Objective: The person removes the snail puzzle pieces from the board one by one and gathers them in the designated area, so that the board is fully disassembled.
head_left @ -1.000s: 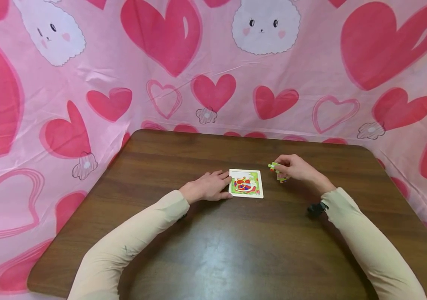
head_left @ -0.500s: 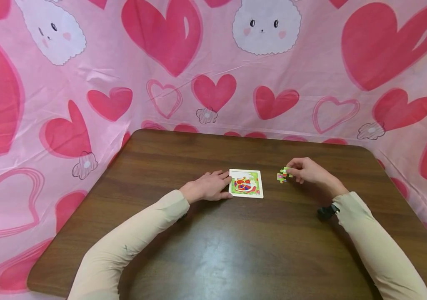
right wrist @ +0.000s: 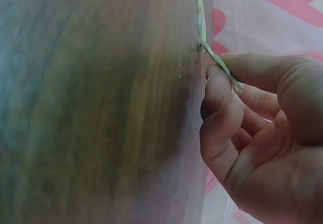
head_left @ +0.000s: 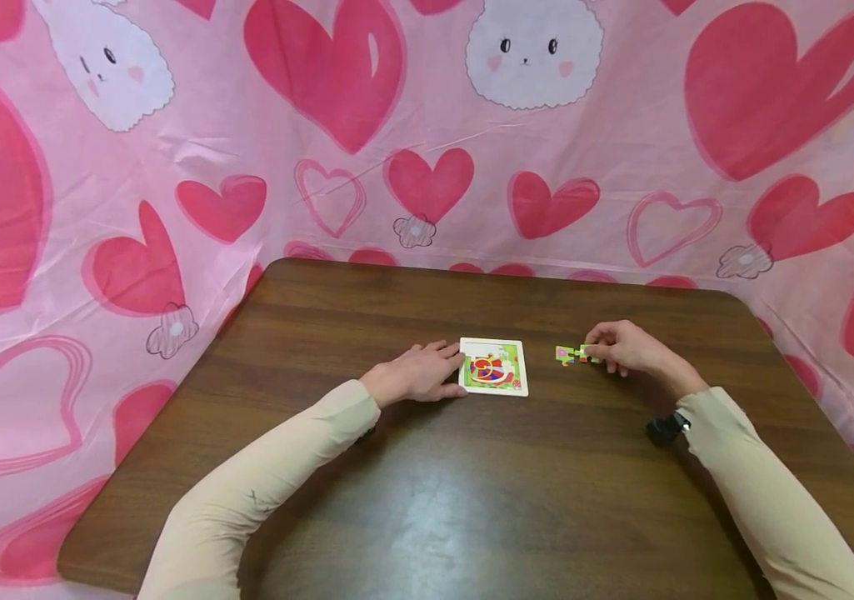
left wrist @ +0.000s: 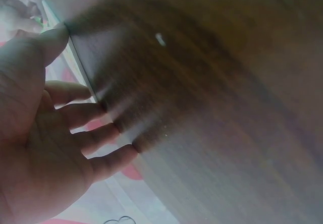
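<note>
My left hand (head_left: 419,372) rests on the table with its fingers spread, fingertips along the left edge of a white-framed jigsaw puzzle (head_left: 515,367) with a colourful snail picture. A white area shows at the puzzle's upper left. To the right, my right hand (head_left: 627,348) pinches a green jigsaw piece (right wrist: 224,71) between thumb and index finger. The right wrist view shows that piece tilted and edge-on, its lower end at another jigsaw piece (head_left: 565,356), green with a pink spot, lying on the table. Whether the two interlock, I cannot tell.
The brown wooden table (head_left: 427,500) has rounded corners. Behind it and at its sides hangs a pink cloth (head_left: 456,117) with hearts and white animal faces. A black strap device (head_left: 666,428) sits at my right wrist.
My right hand has moved right with the pinched piece, from the far left side of the loose piece to its right side. My left hand and the framed puzzle have stayed put.
</note>
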{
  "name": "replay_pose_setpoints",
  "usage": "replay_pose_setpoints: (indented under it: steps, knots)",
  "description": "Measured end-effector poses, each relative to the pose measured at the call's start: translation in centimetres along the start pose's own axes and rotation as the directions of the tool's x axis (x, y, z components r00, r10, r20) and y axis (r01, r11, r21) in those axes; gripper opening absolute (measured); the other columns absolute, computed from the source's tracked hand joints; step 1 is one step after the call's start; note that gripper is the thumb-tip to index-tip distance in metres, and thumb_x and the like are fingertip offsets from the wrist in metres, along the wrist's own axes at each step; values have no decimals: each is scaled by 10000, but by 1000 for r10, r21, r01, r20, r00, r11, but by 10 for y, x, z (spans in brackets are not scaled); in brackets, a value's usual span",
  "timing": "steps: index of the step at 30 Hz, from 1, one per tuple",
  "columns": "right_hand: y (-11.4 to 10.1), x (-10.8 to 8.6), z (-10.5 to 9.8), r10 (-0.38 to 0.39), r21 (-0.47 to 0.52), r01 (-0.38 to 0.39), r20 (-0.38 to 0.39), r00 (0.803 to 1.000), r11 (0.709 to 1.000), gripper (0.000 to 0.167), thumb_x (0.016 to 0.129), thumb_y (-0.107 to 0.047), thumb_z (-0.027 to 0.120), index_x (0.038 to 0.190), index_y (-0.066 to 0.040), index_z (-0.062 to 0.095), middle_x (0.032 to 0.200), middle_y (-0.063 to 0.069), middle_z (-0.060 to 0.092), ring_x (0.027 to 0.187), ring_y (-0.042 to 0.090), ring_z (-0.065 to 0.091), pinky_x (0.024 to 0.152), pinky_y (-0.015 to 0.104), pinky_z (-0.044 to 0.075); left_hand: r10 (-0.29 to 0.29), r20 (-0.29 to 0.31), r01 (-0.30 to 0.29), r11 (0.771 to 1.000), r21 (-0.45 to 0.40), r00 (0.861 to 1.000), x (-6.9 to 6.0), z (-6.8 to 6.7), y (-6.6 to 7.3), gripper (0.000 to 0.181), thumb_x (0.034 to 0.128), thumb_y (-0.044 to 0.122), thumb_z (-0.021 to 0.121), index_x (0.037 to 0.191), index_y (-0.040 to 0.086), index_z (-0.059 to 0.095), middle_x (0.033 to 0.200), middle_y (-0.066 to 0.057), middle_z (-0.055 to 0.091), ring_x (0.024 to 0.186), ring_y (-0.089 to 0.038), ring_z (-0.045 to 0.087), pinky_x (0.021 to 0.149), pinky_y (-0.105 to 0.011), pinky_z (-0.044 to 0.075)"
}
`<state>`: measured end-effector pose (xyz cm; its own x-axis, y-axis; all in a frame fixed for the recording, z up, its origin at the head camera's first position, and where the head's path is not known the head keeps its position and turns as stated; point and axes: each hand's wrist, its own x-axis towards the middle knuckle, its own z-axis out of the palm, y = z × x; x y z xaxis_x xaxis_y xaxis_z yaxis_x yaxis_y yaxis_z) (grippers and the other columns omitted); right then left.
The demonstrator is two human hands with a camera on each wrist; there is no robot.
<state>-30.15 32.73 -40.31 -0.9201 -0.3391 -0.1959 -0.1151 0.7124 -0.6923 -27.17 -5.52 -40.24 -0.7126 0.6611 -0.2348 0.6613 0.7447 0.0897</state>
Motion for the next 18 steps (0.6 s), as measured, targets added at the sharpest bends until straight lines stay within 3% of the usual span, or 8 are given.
replay_pose_setpoints:
  steps: [12, 18]
  knots:
    - [8, -2, -8, 63, -74, -59, 48, 997, 996, 222, 966, -238, 627, 1056, -35, 615, 734, 31, 565, 560, 150, 506, 456, 289, 436, -3, 0, 3, 1000, 7, 1000, 1, 2, -1, 715, 962, 564, 508, 1512, 130, 367, 1616, -110, 284, 1484, -352, 278, 1149, -568, 300]
    - [4, 1, -7, 95, -123, -91, 26, 995, 988, 212, 931, -262, 672, 971, -63, 611, 674, -4, 540, 550, 147, 481, 443, 276, 385, 1, 4, -1, 1000, 10, 1000, 1, 2, -1, 715, 968, 560, 498, 1520, 128, 356, 1619, -113, 271, 1487, -350, 271, 1149, -570, 299]
